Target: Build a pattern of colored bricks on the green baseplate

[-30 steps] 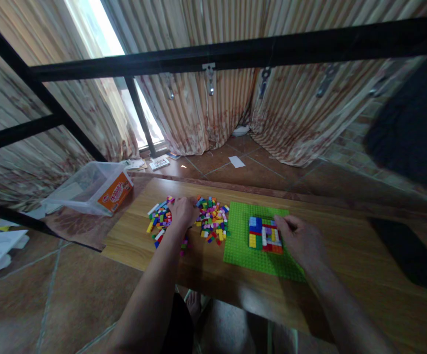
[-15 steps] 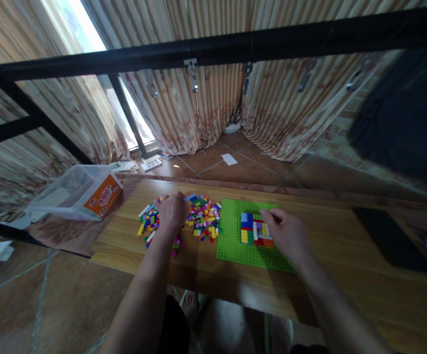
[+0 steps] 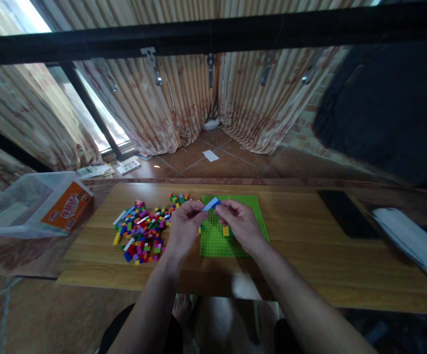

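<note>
A green baseplate (image 3: 213, 241) lies on the wooden table (image 3: 309, 255), with a block of coloured bricks on it mostly hidden behind my right hand; a yellow corner (image 3: 226, 231) shows. A pile of small coloured bricks (image 3: 143, 231) lies to the left of the plate. My left hand (image 3: 185, 226) and my right hand (image 3: 239, 223) meet above the plate's left part, both pinching a long blue brick (image 3: 212, 204) between their fingertips.
A clear plastic box (image 3: 17, 206) with an orange label lies on its side at the table's left end. A black flat thing (image 3: 348, 214) and white papers (image 3: 412, 241) lie at the right. A black metal bar (image 3: 213, 37) crosses overhead. Curtains hang behind.
My left hand left the brick pile and my right hand lifted off the built block; the two now meet over the plate holding a blue brick. The view swung to the right.
</note>
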{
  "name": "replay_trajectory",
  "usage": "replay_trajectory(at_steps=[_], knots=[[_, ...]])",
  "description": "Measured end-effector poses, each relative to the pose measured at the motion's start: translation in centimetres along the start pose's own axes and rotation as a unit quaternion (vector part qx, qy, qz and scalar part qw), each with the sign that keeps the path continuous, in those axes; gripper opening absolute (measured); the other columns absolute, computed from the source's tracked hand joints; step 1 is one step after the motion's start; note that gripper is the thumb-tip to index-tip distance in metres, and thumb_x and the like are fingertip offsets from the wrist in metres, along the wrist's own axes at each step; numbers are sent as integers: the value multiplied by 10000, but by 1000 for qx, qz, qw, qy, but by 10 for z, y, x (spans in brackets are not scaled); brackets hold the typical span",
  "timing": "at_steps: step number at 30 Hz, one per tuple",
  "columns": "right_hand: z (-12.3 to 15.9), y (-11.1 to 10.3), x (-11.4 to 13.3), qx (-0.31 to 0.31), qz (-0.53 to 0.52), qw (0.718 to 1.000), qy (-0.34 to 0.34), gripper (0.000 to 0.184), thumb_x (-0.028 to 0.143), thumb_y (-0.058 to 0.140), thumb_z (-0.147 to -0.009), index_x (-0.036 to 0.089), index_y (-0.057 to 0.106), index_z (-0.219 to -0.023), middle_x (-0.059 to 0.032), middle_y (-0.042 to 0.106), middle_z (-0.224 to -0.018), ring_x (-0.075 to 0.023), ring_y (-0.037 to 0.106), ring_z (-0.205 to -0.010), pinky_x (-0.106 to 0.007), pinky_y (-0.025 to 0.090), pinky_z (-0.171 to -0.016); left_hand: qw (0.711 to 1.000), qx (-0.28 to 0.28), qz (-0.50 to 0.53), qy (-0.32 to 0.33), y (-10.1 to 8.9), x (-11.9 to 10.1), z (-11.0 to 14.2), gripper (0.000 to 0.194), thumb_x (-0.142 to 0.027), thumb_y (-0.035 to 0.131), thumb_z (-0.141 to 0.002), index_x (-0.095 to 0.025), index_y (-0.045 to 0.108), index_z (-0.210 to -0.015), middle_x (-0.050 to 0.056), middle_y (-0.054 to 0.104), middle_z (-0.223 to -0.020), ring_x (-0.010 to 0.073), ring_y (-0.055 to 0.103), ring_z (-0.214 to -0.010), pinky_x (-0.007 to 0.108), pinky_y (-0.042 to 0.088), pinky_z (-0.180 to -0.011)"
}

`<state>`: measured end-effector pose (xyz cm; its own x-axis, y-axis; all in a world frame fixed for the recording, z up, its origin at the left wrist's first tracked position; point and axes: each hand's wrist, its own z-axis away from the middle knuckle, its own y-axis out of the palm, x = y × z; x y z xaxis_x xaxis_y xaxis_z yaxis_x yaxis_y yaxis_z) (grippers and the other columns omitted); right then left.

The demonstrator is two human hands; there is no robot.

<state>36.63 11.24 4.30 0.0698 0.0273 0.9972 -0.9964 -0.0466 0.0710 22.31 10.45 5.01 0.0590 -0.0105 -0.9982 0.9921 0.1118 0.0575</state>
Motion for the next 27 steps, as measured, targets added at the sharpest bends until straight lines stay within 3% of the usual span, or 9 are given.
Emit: replay_trajectory(at_steps=[4,14,19,23,27], knots=[[1,0,5,-1,-30,1000,-8,307,495,696,-712,195,632,-707,11,621,-665,-97,506,-545,-242,426,-545,996,39,77,-32,6,0,4,133,-194,748,-637,-149,650,-715,-20,627,-700,95,557,-669,217,439,-684],[5,-12,8,56,-9,998,-17,337,526,687,-721,193,635,-706,26,581,-607,-97,492,-537,-232,402,-526,968,106,185,-132,5,-8,10,265,-256,852,-556,-134,703,-738,11,679,-724,107,620,-665,251,509,-708],[4,-55,24,45,3,999,19,331,514,699,-713,192,634,-675,19,577,-602,-92,475,-527,-239,406,-539,960,80,220,-155,5,-8,7,241,-207,842,-558,-135,687,-729,-4,662,-702,95,622,-646,257,530,-718],[5,-104,28,-41,80,995,40,346,514,735,-651,183,636,-662,2,601,-648,-97,494,-573,-240,421,-561,963,4,215,-162,-3,-6,-4,247,-214,833,-554,-128,668,-717,-10,640,-666,75,598,-601,215,513,-654],[12,-119,19,6,170,980,102,354,518,708,-657,169,652,-677,2,595,-607,-98,493,-545,-241,406,-535,966,-15,200,-166,-5,-4,-8,293,-229,850,-518,-122,669,-723,-5,639,-679,69,583,-591,198,500,-619]])
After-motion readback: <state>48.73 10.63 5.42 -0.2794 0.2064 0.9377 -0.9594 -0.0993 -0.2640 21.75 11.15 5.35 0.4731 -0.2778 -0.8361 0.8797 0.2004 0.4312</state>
